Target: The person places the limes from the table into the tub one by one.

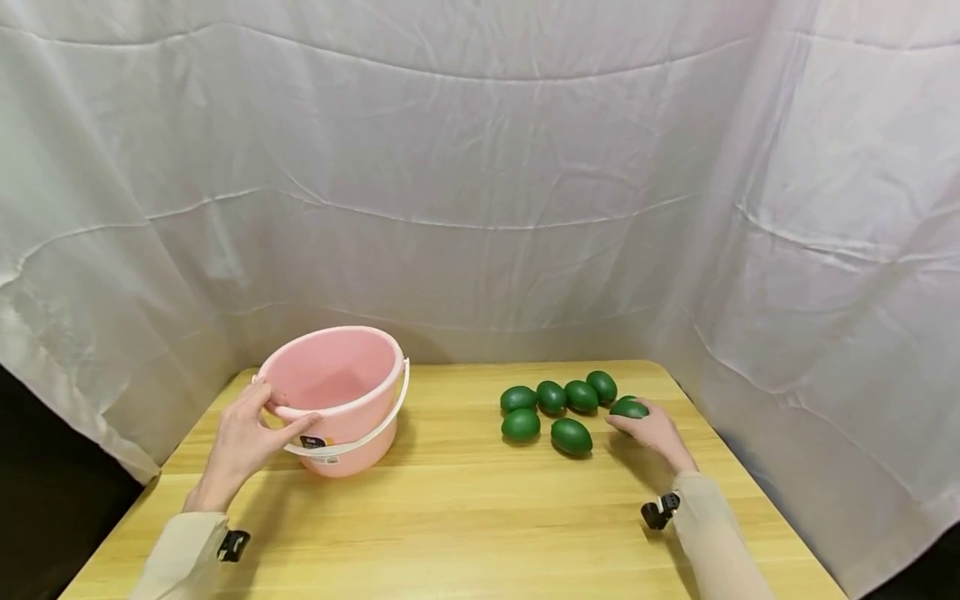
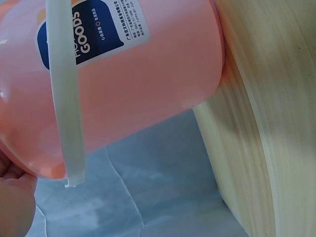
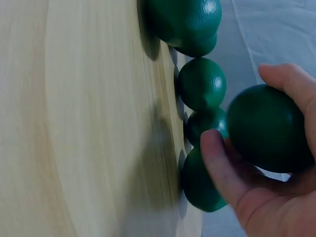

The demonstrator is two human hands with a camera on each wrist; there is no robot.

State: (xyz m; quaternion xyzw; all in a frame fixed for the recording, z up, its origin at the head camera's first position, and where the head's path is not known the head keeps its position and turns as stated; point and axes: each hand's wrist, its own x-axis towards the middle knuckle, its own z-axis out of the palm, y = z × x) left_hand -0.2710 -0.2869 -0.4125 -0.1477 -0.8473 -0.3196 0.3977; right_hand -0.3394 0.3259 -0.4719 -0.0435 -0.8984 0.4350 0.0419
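Observation:
A pink bucket (image 1: 341, 400) with a white handle (image 1: 375, 433) stands on the left of the wooden table (image 1: 465, 517). My left hand (image 1: 285, 406) grips its near rim, fingers over the edge and thumb outside. In the left wrist view the bucket wall (image 2: 148, 84), its handle (image 2: 64, 98) and part of my left hand (image 2: 12, 197) show. Several green egg-shaped fruits (image 1: 551, 412) lie on the right. My right hand (image 1: 637, 421) curls round the rightmost green fruit (image 1: 628, 408). The right wrist view shows that held fruit (image 3: 266, 128) inside my right hand (image 3: 244, 106), with others (image 3: 201, 84) beside it.
White cloth (image 1: 480, 208) hangs behind and on both sides of the table. The loose fruits sit near the table's far right corner, close to its back edge. Bare wood lies between the bucket and the fruits and along the front.

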